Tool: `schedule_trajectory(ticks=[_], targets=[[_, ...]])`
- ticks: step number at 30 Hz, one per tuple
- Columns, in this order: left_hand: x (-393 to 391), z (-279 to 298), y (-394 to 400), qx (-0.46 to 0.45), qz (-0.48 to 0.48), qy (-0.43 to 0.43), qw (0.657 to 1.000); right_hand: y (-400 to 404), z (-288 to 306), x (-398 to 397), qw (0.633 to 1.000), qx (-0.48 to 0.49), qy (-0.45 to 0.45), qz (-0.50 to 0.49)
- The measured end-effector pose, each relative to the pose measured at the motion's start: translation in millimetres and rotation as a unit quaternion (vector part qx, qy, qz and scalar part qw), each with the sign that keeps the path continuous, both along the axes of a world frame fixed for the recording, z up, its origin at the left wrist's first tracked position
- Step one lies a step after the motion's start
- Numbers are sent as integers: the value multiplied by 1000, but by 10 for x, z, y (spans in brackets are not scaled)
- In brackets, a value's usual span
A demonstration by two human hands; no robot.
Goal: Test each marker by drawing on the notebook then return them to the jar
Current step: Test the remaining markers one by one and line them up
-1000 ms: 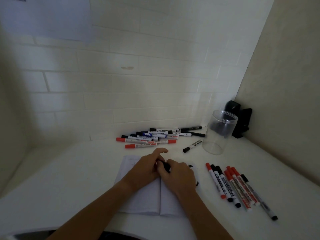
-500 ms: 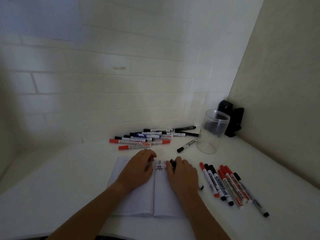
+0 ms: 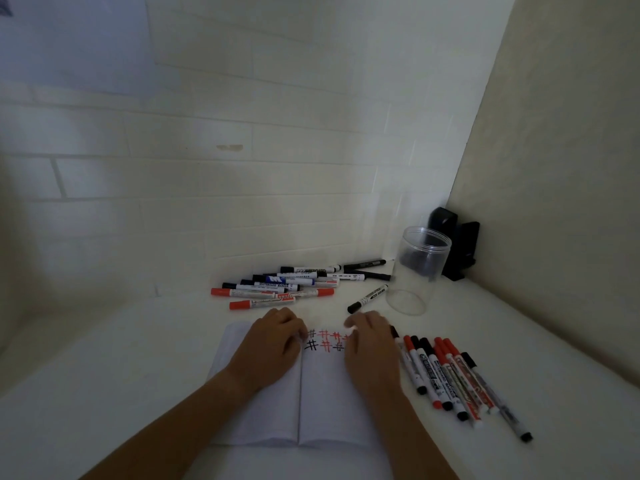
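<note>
Hands first: right hand (image 3: 372, 348) sat over the right page of the notebook (image 3: 322, 403), fingers blurred, and a black marker end poked out at its far side, right by the tested row. Looked to me like it was setting that marker down w/ the others, but I couldn't tell if the fingers were actually pinching it or already letting go. Half a sec before, that same hand was curled around the black marker near the page center, so the move was sideways toward the row = one more marker tested, prob.

Left hand (image 3: 273, 344) lay on the left page w/ fingers loosely bent, holding nothing, just pinning the paper. It had slid a bit left vs earlier, so the hash marks (image 3: 325, 339) showed fully, red and black, two rows.

Outward from there: tested markers (image 3: 446, 372) lay side by side on the table (image 3: 104, 358) just right of the notebook, slim white barrels w/ red or black caps. Untested pile (image 3: 294, 280) was jumbled by the wall, red, blue and black caps, some stacked over each other. One black marker (image 3: 367, 298) lay alone btw pile and jar.

Jar (image 3: 417, 271) was clear plastic, round, upright, no markers in it afaict. So none returned yet imo. Matte white tabletop, smooth plastic everywhere else.
</note>
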State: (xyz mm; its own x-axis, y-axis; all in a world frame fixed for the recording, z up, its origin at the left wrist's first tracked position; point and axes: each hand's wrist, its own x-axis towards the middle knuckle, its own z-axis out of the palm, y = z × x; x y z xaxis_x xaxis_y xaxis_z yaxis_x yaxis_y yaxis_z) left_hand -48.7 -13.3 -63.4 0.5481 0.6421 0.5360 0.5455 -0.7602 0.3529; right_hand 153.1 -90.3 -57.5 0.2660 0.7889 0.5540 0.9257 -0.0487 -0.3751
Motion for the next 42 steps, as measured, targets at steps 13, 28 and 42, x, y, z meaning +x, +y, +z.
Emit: schedule_trajectory(ticks=[13,28,42], targets=[[758,240,178,-1,109,100,989,158,-93,102,998,-44,34,28],[1298,74,691,-73,103,18,992,262,-211,119,999,-12,49,0],[394,182,171,-1,83,-39,996,137,-52,15,993,90,-76,-20]])
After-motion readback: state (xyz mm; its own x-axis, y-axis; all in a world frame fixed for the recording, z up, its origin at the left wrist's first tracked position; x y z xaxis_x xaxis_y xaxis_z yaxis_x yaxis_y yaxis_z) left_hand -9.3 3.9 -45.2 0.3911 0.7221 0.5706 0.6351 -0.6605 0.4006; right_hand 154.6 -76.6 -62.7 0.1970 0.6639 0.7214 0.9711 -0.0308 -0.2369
